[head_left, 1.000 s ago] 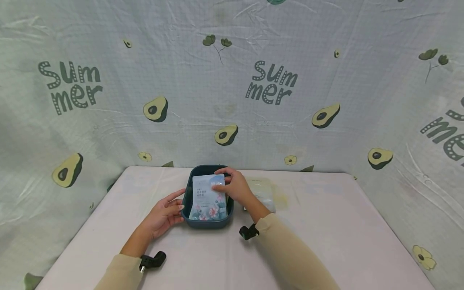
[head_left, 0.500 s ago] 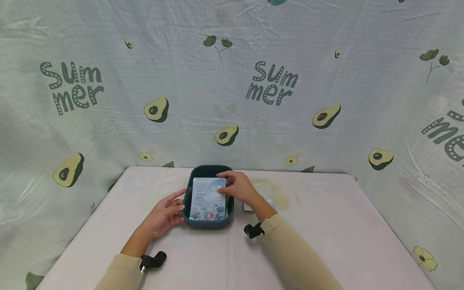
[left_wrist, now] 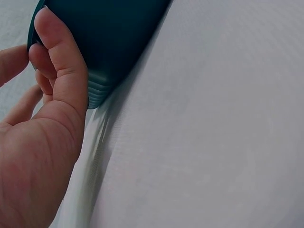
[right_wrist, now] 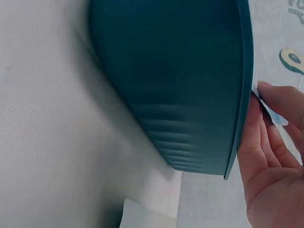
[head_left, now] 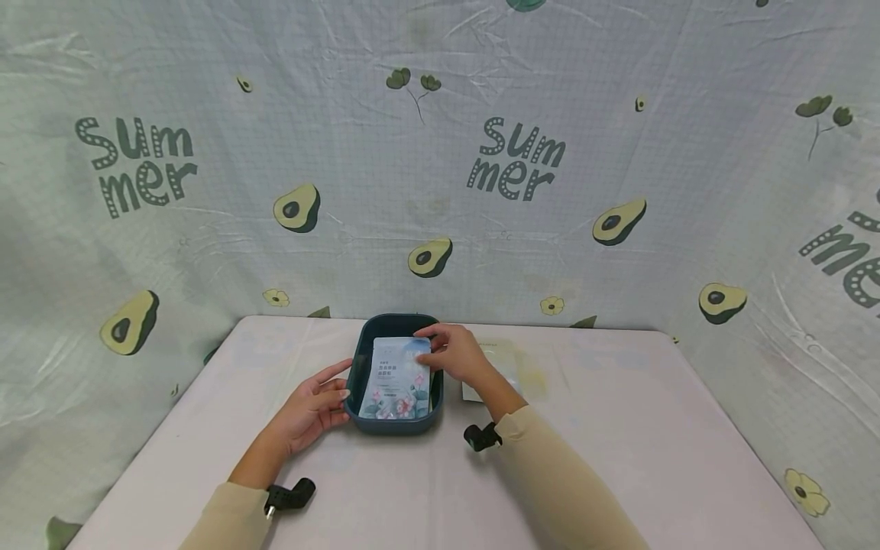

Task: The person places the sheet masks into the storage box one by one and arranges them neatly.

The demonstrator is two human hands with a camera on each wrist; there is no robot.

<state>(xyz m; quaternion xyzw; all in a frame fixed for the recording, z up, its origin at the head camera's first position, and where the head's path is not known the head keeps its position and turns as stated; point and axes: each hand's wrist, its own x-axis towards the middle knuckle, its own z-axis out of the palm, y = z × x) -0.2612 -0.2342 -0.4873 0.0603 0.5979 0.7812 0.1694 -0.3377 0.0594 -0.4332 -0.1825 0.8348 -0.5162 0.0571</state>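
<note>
A dark blue-green plastic bin (head_left: pixel 393 425) stands at the table's back, left of centre. My left hand (head_left: pixel 312 409) holds its left side, thumb against the outer wall and fingers at the rim; the left wrist view shows this hand (left_wrist: pixel 47 128) close up. Above the bin's right rim, my right hand (head_left: pixel 457 355) pinches the upper right edge of a pale blue sachet (head_left: pixel 395 382) with pink flowers printed on it. The sachet lies tilted within the bin. In the right wrist view, the hand (right_wrist: pixel 273 156) is beside the rim, and only a corner of the sachet shows.
Behind the right forearm, a pale flat packet (head_left: pixel 507 363) lies on the white table (head_left: pixel 619 428), partly hidden. A printed avocado cloth (head_left: pixel 357 153) hangs behind the table. Small black cameras (head_left: pixel 292 495) sit at both wrists.
My right hand has moved slightly right and down with the sachet, which has sunk a little lower in the bin and leans differently. My left hand and the bin stay in place.
</note>
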